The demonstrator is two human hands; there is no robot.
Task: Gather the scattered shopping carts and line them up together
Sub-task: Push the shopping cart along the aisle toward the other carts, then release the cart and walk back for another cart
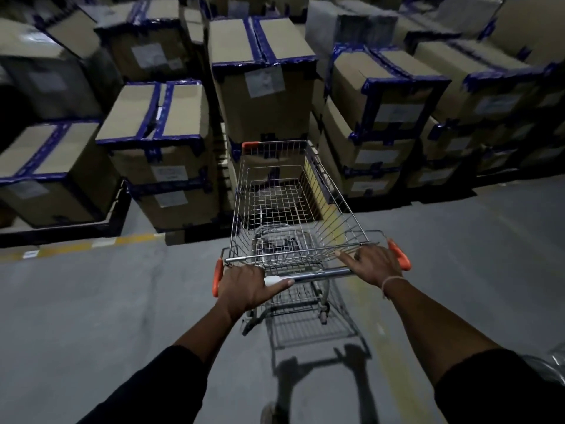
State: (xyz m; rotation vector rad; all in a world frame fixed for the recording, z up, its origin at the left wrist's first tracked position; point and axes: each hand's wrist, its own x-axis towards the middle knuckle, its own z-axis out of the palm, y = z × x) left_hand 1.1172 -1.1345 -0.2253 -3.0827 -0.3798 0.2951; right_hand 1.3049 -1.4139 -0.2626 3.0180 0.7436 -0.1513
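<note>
A dim warehouse held stacks of brown cardboard boxes sealed with blue tape [263, 65], ranged along the far edge of a grey concrete floor [91, 301] marked by a yellow painted line [91, 243]. 1 silver wire shopping cart with orange corner caps [284, 209] stood on the floor, its front near the boxes. The left hand [244, 286] gripped the chrome handle bar [318, 274] near its left end, fingers curled over it. The right hand [374, 264] held the right end, index finger stretched along the basket rim.
</note>
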